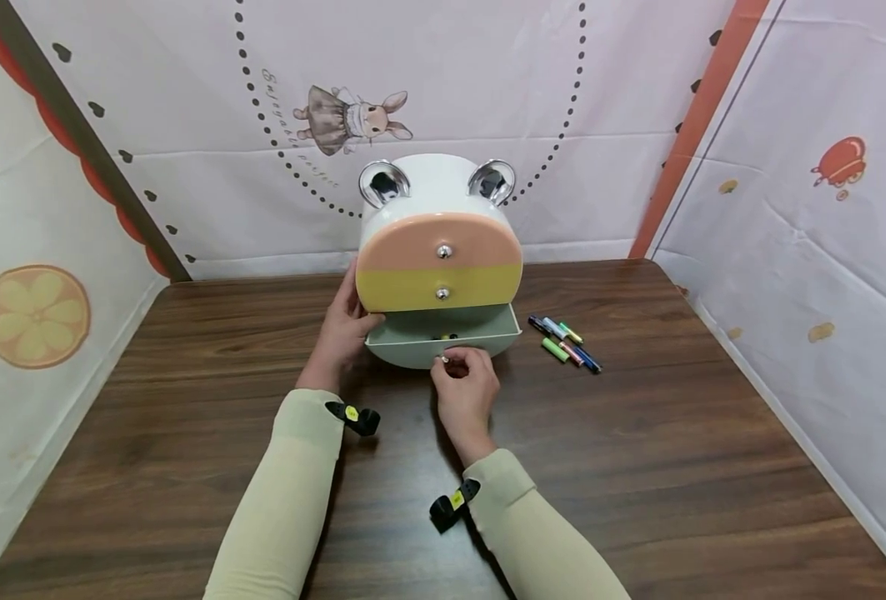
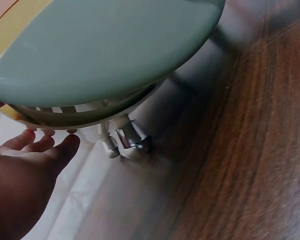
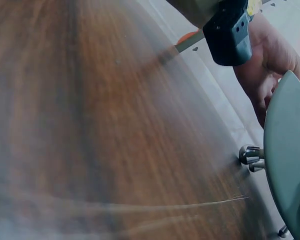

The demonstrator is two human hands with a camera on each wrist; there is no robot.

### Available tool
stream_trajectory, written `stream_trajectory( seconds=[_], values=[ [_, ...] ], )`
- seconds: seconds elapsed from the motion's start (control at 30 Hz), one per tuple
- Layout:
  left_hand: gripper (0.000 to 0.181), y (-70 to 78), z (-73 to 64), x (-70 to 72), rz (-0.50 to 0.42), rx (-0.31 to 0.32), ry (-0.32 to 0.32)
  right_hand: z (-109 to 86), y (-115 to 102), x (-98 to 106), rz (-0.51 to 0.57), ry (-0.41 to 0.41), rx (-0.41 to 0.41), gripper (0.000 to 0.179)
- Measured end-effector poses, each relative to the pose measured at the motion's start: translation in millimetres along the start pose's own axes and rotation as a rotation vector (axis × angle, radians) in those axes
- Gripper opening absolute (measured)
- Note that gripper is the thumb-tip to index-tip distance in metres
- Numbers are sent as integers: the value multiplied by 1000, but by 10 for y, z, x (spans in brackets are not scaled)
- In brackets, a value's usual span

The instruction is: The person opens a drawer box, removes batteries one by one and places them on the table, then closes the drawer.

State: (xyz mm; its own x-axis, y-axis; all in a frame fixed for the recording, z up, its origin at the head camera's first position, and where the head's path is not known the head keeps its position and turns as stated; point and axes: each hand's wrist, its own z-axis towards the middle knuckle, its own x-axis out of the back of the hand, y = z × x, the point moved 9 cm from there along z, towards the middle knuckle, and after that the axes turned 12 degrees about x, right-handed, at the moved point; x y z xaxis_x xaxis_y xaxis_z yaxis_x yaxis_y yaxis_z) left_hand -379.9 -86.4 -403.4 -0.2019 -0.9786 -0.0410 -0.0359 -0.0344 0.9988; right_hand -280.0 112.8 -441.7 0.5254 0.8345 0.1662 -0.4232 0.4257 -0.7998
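A small rounded drawer cabinet point(image 1: 439, 187) stands on the table, white on top with silver ears. Its peach and yellow drawers are closed, while the green bottom drawer point(image 1: 405, 354) is pulled out. My right hand point(image 1: 468, 400) pinches the small knob point(image 1: 444, 358) of that drawer between thumb and fingertips. Small dark and yellow items point(image 1: 446, 337) lie inside it. My left hand point(image 1: 341, 333) rests against the cabinet's left side, thumb towards the front. In the left wrist view, the fingertips point(image 2: 65, 145) touch the cabinet's lower side near its metal feet point(image 2: 132, 140).
Several markers or pens point(image 1: 563, 340) in green, blue, pink and black lie on the wooden table point(image 1: 675, 433), right of the cabinet. A patterned white cloth point(image 1: 473, 75) hangs behind and along both sides. Each wrist carries a black camera point(image 1: 450, 506).
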Motion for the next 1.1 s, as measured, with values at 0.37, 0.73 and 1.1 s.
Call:
stream_trajectory(
  seconds=[0.37, 0.73, 1.1],
  values=[
    [106, -6, -8, -30, -25, -25, -25, 2, -71, 1, -33, 7, 75, 9],
    [105, -4, 9, -39, -7, 8, -12, 54, -168, -35, -174, -86, 191, 7],
    [100, -119, 115, 20, -2, 61, 25, 37, -196, -21, -197, -104, 250, 1]
  ],
)
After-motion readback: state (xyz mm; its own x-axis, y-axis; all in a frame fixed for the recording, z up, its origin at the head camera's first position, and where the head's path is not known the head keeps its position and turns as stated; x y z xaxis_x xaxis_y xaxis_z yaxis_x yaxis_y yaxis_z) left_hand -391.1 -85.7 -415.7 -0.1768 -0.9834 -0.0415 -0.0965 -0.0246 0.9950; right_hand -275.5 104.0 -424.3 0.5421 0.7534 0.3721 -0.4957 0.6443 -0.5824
